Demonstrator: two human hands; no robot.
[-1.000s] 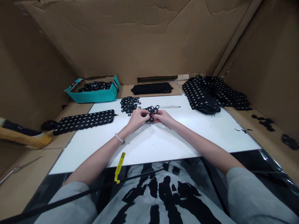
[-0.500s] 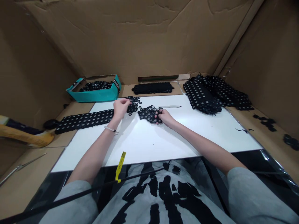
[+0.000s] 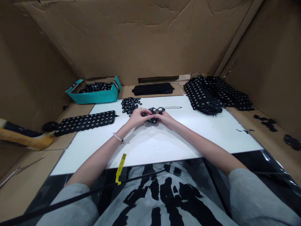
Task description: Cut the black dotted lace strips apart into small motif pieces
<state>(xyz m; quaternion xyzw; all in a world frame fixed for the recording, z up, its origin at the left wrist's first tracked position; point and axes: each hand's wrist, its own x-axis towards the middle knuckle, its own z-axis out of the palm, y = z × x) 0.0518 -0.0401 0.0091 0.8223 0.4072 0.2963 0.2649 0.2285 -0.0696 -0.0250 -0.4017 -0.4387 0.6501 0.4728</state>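
Observation:
Both hands meet over the middle of the white board, around a small black perforated piece (image 3: 154,120) with pale round holes. My right hand (image 3: 166,118) grips its right end between thumb and fingers. My left hand (image 3: 139,118) is closed on its left side, fingertips nearly touching those of my right hand. Whether a small loose part is also pinched in the left fingers is hidden. Just beyond my left hand lies a pile of small black rings (image 3: 129,104). Behind my right hand rests a pale pen-like tool (image 3: 173,107).
A black dotted strip (image 3: 86,122) lies on the left. Behind it stands a teal box (image 3: 96,97) with black dotted pieces inside. A dark strip (image 3: 152,89) lies at the back, and dotted bundles (image 3: 201,94) at the right. Cardboard walls (image 3: 131,40) enclose the board (image 3: 150,147).
My left hand has moved right and nearer from the ring pile to the perforated piece. My right hand has stayed about in place, and the piece now looks more bunched between both hands.

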